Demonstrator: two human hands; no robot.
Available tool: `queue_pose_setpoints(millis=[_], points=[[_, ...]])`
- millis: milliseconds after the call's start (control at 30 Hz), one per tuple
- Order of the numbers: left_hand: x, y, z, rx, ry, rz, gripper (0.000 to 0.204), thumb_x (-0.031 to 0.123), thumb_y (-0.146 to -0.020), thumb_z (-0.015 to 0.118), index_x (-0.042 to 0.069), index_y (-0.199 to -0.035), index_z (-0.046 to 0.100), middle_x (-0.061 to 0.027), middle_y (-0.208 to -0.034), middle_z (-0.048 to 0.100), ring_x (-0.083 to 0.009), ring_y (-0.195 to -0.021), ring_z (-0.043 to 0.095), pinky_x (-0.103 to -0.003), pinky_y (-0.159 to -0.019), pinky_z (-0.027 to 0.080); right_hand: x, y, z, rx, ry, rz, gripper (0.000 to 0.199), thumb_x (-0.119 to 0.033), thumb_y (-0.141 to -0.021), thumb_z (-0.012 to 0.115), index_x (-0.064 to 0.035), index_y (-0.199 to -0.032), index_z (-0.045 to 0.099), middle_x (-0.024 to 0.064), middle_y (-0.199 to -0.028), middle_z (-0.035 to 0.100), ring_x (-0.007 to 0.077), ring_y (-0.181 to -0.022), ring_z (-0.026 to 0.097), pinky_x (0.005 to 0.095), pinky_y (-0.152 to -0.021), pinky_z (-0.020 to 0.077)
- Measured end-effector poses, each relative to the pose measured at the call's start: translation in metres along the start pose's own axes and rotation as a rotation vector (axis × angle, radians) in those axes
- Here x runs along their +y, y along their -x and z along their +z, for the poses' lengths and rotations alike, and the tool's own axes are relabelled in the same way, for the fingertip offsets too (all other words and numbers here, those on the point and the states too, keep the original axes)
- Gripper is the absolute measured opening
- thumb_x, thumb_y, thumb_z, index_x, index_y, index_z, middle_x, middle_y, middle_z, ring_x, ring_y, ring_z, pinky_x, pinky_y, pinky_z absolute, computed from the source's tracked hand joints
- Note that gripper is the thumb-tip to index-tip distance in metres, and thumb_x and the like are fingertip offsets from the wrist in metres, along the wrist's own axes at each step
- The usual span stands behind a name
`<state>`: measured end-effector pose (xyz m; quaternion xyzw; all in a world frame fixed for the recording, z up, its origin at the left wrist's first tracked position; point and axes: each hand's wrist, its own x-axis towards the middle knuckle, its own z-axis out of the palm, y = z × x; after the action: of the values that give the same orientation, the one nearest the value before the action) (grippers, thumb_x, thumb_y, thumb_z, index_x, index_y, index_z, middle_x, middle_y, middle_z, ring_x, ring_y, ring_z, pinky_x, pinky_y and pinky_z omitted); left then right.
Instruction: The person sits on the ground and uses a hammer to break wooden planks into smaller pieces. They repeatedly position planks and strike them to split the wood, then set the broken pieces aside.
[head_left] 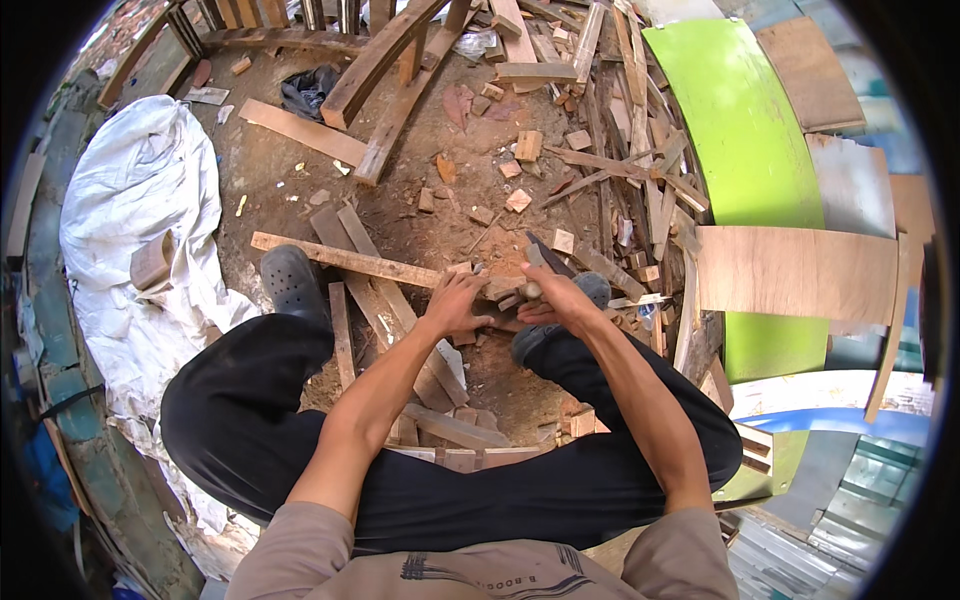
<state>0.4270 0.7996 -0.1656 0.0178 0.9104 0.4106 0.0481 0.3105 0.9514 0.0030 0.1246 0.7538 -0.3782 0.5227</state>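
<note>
A long narrow wooden strip runs from the left towards the middle, above the dirt. My left hand is at its right end, with fingers bent around the wood. Close by on the right, my right hand is closed around a tool with a pale rounded handle. A dark flat part shows just beyond that hand; its link to the handle is hidden. Between the hands lies a piece of wood, partly covered by fingers. Below the strip, weathered boards lie on the ground.
My shoes flank the work area. Scrap wood is heaped at the right, beside a bright green panel and a plywood sheet. White sacking lies left. A wooden frame stands at the far side.
</note>
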Motion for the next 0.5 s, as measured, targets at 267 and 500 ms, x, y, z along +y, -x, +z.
queue_pose_setpoints(millis=[267,500], points=[[-0.02,0.007,-0.017,0.087,-0.149,-0.107,0.068,0.038,-0.076,0.073,0.013,-0.135,0.05,-0.01,-0.136,0.052,-0.0279,-0.135,0.038,-0.048,-0.117,0.02,0.003,-0.007,0.019,0.049,0.154,-0.068,0.071,-0.056,-0.093,0.049,0.0065,-0.129,0.049,0.022,-0.098,0.063,0.0264,-0.078,0.068,0.0339,-0.071,0.0586],[-0.07,0.014,-0.033,0.512,-0.001,-0.23,0.049,0.023,-0.075,0.072,0.012,-0.121,0.058,-0.012,-0.122,0.059,-0.0321,-0.121,0.05,-0.046,-0.107,0.033,0.005,0.017,0.013,-0.064,0.312,-0.299,0.059,-0.027,-0.099,0.046,0.0018,-0.147,0.029,0.0102,-0.084,0.054,0.0149,-0.056,0.058,0.0302,-0.051,0.0493]])
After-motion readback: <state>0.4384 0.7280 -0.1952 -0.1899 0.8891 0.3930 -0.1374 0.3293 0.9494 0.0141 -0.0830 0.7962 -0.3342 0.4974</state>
